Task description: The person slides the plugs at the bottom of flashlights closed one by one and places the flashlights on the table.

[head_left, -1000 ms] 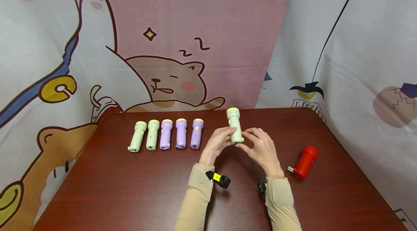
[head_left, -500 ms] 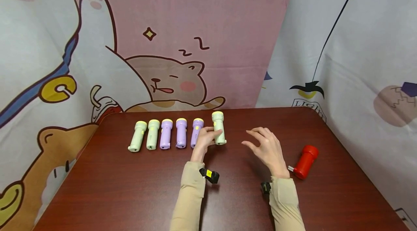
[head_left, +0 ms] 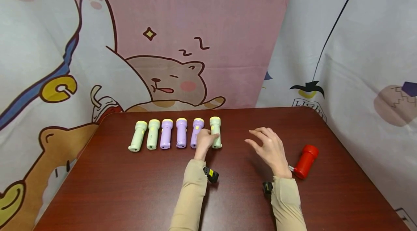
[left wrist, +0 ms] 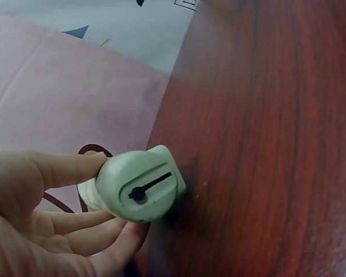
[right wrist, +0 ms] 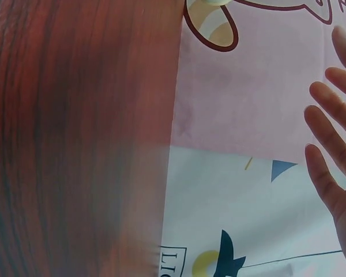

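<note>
My left hand holds a pale green flashlight between thumb and fingers, at the right end of a row of flashlights. In the left wrist view the thumb and fingers grip the body of this flashlight, whose slotted end cap faces the camera. Just left of the hand lies a purple flashlight, partly hidden by the fingers. My right hand hovers over the table with nothing in it, fingers relaxed and apart from the thumb; the right wrist view shows its fingers extended.
Farther left in the row lie two more purple flashlights and two pale green flashlights. A red flashlight lies right of the right hand. A printed cloth hangs behind the brown table.
Both hands held the green flashlight at first; the right hand let go and drew back right. The left hand carried the flashlight left and lowered it beside the purple one.
</note>
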`<state>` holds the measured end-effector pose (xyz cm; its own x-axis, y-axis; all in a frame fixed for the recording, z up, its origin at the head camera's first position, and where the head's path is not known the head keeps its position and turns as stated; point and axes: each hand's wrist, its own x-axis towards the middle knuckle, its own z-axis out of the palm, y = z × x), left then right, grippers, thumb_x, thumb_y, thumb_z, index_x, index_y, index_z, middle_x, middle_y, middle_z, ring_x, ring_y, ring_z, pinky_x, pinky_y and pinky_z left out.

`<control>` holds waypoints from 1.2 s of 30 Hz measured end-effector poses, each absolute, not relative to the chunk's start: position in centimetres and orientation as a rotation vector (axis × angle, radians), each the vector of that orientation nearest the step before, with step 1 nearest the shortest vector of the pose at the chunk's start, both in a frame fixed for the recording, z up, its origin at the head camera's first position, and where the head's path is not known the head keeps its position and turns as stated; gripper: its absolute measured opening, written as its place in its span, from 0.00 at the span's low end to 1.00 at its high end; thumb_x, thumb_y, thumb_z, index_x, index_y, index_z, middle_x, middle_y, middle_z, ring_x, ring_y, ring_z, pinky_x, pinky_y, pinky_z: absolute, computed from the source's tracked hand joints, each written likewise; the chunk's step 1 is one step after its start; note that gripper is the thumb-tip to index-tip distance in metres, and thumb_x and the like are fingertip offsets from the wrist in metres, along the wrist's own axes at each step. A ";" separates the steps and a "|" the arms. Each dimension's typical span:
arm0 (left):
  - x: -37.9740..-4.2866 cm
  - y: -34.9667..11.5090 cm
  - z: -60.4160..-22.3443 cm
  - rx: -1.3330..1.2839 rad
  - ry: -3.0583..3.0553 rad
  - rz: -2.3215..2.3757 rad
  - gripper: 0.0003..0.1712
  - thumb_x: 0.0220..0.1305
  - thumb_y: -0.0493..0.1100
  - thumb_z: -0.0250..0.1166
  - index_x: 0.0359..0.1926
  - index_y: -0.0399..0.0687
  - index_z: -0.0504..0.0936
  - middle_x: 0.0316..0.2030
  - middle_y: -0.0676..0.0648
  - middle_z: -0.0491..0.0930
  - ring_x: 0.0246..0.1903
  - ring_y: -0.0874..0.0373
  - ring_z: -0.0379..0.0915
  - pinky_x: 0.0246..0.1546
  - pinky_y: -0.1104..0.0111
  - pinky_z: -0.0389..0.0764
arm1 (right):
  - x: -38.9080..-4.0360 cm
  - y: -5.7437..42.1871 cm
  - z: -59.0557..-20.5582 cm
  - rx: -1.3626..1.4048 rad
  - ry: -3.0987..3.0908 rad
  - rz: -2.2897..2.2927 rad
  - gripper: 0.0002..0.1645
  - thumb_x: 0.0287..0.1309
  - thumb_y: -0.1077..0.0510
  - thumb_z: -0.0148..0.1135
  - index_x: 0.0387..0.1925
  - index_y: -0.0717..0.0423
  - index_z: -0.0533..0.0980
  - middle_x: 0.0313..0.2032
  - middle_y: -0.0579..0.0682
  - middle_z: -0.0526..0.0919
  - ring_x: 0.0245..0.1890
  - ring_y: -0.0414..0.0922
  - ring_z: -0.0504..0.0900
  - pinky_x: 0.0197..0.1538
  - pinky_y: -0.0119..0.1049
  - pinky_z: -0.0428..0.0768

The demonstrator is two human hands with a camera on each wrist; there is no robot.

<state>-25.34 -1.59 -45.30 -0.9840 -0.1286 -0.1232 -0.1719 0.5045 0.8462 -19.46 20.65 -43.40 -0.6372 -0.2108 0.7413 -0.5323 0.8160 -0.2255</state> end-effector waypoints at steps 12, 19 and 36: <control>-25.3 -1.2 -45.1 -0.202 2.903 1.441 0.13 0.53 0.40 0.69 0.19 0.33 0.81 0.17 0.42 0.78 0.20 0.53 0.70 0.19 0.69 0.65 | -19.5 20.8 -43.4 0.511 -2.267 0.567 0.19 0.41 0.54 0.77 0.39 0.53 0.84 0.33 0.48 0.84 0.34 0.46 0.78 0.34 0.41 0.78; -24.9 -1.2 -44.7 -0.198 2.995 1.407 0.09 0.53 0.34 0.65 0.21 0.32 0.79 0.20 0.38 0.79 0.24 0.44 0.74 0.25 0.58 0.72 | -19.4 20.9 -43.2 0.490 -2.276 0.562 0.18 0.42 0.54 0.76 0.39 0.53 0.84 0.33 0.48 0.84 0.34 0.46 0.78 0.34 0.41 0.78; -24.9 -1.2 -44.4 -0.115 3.074 1.440 0.15 0.52 0.34 0.62 0.42 0.31 0.82 0.35 0.35 0.84 0.36 0.38 0.79 0.36 0.51 0.76 | -19.5 21.1 -43.4 0.484 -2.269 0.568 0.17 0.42 0.54 0.76 0.38 0.53 0.85 0.32 0.48 0.84 0.34 0.46 0.78 0.34 0.41 0.78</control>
<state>-24.85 -1.21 -44.40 -0.9655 -0.1669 0.1999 0.0468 0.6439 0.7637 -19.46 21.11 -43.44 -0.6587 -0.1701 0.7329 -0.4954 0.8312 -0.2524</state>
